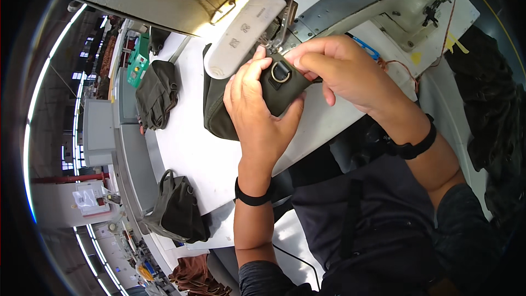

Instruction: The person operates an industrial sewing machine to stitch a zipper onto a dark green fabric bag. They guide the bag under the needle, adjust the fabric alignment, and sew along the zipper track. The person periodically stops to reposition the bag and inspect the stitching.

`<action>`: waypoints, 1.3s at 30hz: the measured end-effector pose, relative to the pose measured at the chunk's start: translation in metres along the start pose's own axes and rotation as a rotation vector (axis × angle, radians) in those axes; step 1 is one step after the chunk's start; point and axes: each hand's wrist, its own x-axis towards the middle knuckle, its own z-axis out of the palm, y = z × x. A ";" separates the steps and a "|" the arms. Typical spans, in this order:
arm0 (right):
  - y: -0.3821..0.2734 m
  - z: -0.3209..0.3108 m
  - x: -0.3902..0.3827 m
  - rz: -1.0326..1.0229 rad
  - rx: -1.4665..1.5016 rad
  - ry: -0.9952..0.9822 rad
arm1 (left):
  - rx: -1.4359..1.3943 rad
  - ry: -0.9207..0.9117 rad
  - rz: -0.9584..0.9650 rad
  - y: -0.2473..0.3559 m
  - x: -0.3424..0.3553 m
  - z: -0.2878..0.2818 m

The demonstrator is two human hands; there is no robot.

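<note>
A dark olive bag (219, 111) lies on the white table under the head of a sewing machine (246, 35). On its end panel sits a metal D-ring (281, 72) on a short black strap. My left hand (255, 101) grips the bag, fingers over its top edge and thumb along the lower side of the panel. Close to the needle area, my right hand (329, 68) pinches the bag's upper right edge between thumb and forefinger, its other fingers curled. The needle and the exact stitching spot are mostly hidden by the machine and my fingertips.
Two more dark olive bags stand at the left, one farther back (157, 94) and one nearer (179, 208). A green box (139, 60) sits behind them. Blue-handled scissors (365, 47) lie beside the machine bed. Dark fabric (487, 98) is heaped at the right, brown pieces (197, 277) at the lower left.
</note>
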 end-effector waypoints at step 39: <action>0.055 0.017 -0.018 -0.258 0.068 0.107 | -0.696 0.360 -0.429 0.034 -0.009 0.028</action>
